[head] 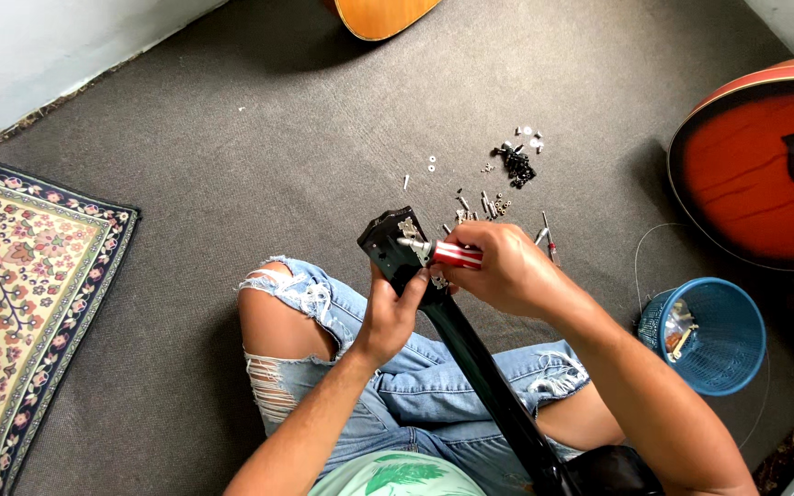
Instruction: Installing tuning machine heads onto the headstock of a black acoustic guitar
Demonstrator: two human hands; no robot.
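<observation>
Screwdriver (452, 254) with red-and-white striped handle sits in our right hand (498, 271), fingers wrapped tight round the handle, tip pointing left onto the metal hardware on the headstock (395, 241). Left hand (392, 308) is closed round the guitar neck (480, 367) just below the headstock, thumb up against its edge; we judge that grip is there to keep the neck from twisting under the driver.

Neck runs diagonally from between our knees up to the headstock, dark and glossy, resting across our lap on the torn jeans (323, 312). That keeps the work close and angled toward us.

Loose screws and small parts (507, 170) lie scattered on the grey carpet (232, 138) just beyond the headstock, a dark cluster plus silver bits, within easy reach of the right hand. Blue plastic basket (705, 335) stands to our right, some scraps inside. Thin wire (640, 253) loops on the carpet near it.

Red-burst guitar body (765, 174) lies well apart at right; another wooden guitar edge (383, 14) shows at top. Patterned rug (39, 276) at left.
</observation>
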